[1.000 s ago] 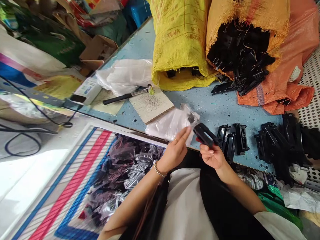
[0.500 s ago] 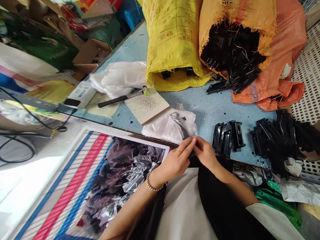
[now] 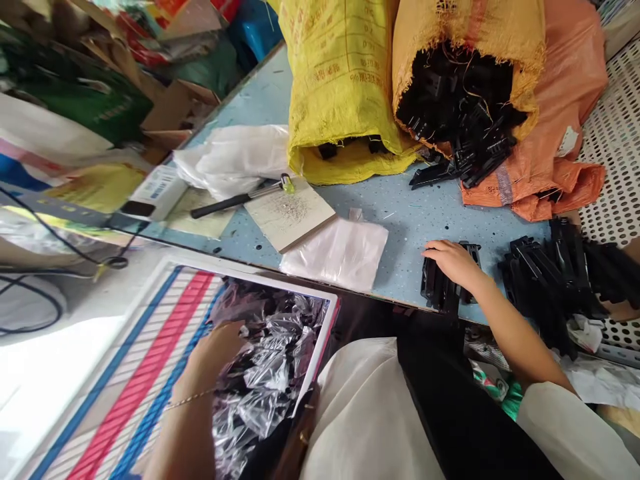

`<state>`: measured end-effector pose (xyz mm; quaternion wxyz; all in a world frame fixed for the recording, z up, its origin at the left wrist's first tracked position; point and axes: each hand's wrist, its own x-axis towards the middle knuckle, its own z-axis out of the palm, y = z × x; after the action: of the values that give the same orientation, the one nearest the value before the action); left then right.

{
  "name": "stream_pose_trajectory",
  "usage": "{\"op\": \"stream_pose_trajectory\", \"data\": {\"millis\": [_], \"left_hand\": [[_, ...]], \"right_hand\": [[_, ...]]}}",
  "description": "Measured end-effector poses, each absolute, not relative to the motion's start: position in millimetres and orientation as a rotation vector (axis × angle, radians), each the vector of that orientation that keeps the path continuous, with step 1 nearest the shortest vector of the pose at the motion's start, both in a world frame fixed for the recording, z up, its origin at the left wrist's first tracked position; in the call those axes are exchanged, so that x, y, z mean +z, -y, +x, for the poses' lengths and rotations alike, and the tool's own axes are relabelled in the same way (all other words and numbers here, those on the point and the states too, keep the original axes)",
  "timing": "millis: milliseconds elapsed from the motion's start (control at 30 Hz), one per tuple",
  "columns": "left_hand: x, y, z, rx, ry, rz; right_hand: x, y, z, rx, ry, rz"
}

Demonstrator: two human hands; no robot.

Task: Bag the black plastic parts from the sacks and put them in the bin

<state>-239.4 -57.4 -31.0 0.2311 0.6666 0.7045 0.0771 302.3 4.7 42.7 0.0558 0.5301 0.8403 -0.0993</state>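
Note:
My right hand (image 3: 454,265) lies over a small group of long black plastic parts (image 3: 441,287) near the table's front edge. Its fingers bend round the top of one part. On the other side, my left hand (image 3: 220,343) is down in a striped, white-rimmed container (image 3: 145,353). Its fingers are hidden and blurred among dark parts in shiny clear bags (image 3: 275,360). A stack of clear plastic bags (image 3: 343,250) rests flat on the table between the hands, touched by neither.
A black-handled hammer (image 3: 240,200) lies partly on a wooden board (image 3: 285,217). Behind stand a yellow woven sack (image 3: 345,87) and an orange sack (image 3: 470,27) spilling black parts. More black parts (image 3: 545,273) are heaped at right. A white box (image 3: 155,193) sits at left.
My hands, together over the table edge before, have parted. The left went down-left into the container, the right moved right onto the black parts. The top bag on the stack now lies flatter.

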Motion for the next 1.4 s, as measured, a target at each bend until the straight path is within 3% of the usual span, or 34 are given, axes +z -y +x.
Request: {"op": "stream_pose_trajectory", "data": {"millis": [100, 233, 367, 433, 500, 600, 767, 1100, 1267, 1400], "left_hand": [[-23, 45, -187, 0.314, -2.007, 1.833], [7, 20, -66, 0.774, -1.647, 2.053], [2, -16, 5, 0.731, -1.611, 2.210], [-4, -31, 5, 0.676, -1.537, 2.139], [-5, -40, -8, 0.680, -1.452, 1.973], [0, -46, -27, 0.706, -1.442, 1.688], [7, -45, -30, 0.733, -1.356, 1.478], [4, -50, -31, 0.736, -1.321, 1.458], [3, -48, -22, 0.698, -1.429, 1.428], [4, -40, -25, 0.769, -1.597, 1.698]], "right_hand": [[55, -6, 300, -0.344, -2.598, 1.680], [70, 0, 299, -0.565, -2.607, 1.947], [65, 11, 296, -0.920, -2.594, 2.260], [59, 20, 291, -1.277, -2.468, 2.451], [52, 30, 283, -1.868, -2.169, 2.557], [44, 43, 265, -2.687, -1.576, 2.420], [34, 53, 230, -3.237, -1.012, 2.083], [26, 63, 228, -3.505, -0.664, 1.538], [16, 61, 222, -3.629, -0.243, 1.170], [-3, 59, 206, -3.635, 0.080, 1.136]]}}
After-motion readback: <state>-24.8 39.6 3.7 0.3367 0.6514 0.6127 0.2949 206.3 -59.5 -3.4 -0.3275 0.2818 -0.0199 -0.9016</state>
